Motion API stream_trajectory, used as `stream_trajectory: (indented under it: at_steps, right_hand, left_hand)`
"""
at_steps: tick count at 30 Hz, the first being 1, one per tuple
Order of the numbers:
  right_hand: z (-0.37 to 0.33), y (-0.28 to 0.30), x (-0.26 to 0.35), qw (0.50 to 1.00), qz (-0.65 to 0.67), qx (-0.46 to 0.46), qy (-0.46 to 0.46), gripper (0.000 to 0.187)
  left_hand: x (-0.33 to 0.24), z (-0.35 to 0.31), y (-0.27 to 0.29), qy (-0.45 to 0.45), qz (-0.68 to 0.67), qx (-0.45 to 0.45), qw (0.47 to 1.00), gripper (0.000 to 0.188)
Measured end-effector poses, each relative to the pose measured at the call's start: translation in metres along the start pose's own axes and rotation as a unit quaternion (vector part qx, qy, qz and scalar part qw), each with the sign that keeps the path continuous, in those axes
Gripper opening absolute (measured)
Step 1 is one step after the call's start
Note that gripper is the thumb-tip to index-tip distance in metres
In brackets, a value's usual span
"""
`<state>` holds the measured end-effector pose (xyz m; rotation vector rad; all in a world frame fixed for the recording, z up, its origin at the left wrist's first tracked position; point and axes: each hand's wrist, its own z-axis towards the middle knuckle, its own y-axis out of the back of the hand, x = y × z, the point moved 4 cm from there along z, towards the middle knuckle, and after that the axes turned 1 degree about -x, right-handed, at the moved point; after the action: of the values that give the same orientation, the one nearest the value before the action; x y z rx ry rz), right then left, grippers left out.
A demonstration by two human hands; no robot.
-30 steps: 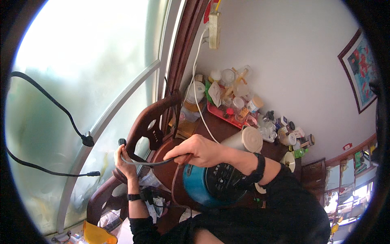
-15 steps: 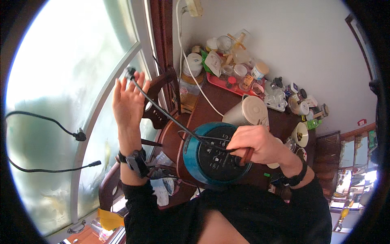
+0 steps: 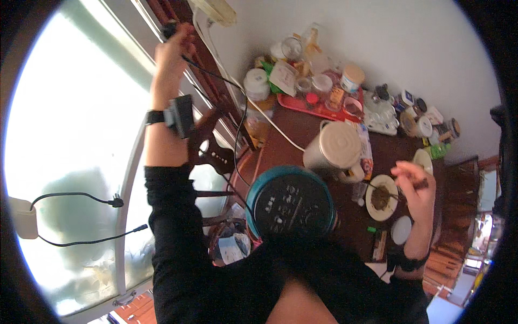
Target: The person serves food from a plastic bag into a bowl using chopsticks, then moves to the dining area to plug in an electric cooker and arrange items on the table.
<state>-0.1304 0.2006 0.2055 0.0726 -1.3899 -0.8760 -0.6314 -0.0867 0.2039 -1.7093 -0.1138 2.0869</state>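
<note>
My left hand (image 3: 174, 54) is raised at the upper left, its fingers closed around a black plug (image 3: 169, 30). From there a black cord (image 3: 213, 74) runs down toward a round teal appliance (image 3: 291, 216), which has a black face with pale markings and sits close to my body. My right hand (image 3: 414, 189) is over the table's right side, closed on a thin tool with a reddish-brown handle (image 3: 421, 184). The tool's dark shaft points left, above a pale plate (image 3: 372, 210) of brown stuff. Its exact kind is unclear.
A white power strip (image 3: 218, 12) hangs by the wall at the top. Beyond the appliance stands a metal pot with a cream lid (image 3: 339, 144). Jars crowd a red tray (image 3: 318, 109) at the back. A wooden chair (image 3: 216, 156) and frosted glass door (image 3: 70, 135) are left.
My left hand has moved up toward the power strip and closed on the plug. My right hand has left the appliance and moved right with the tool, over by the plate.
</note>
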Motion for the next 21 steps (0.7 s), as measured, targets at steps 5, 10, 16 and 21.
stream_trajectory:
  at_steps: [5, 10, 16, 21]
  right_hand:
    - [-0.011, 0.014, -0.029, 0.999, 0.027, -0.001, -0.031, 0.026]
    - [-0.005, 0.015, -0.045, 0.999, 0.041, -0.002, -0.035, 0.026]
    - [0.025, 0.013, -0.039, 0.997, 0.066, 0.028, -0.006, 0.023]
    - [0.065, -0.006, -0.012, 0.99, 0.086, 0.102, 0.054, 0.022]
  left_hand:
    - [0.038, 0.017, -0.016, -0.01, 0.134, -0.039, 0.99, 0.023]
    - [0.021, 0.025, -0.026, -0.055, 0.064, -0.026, 0.996, 0.024]
    - [0.004, 0.009, -0.037, 0.001, 0.033, 0.052, 0.998, 0.023]
    - [0.012, -0.027, -0.045, 0.087, -0.029, 0.031, 0.995, 0.029]
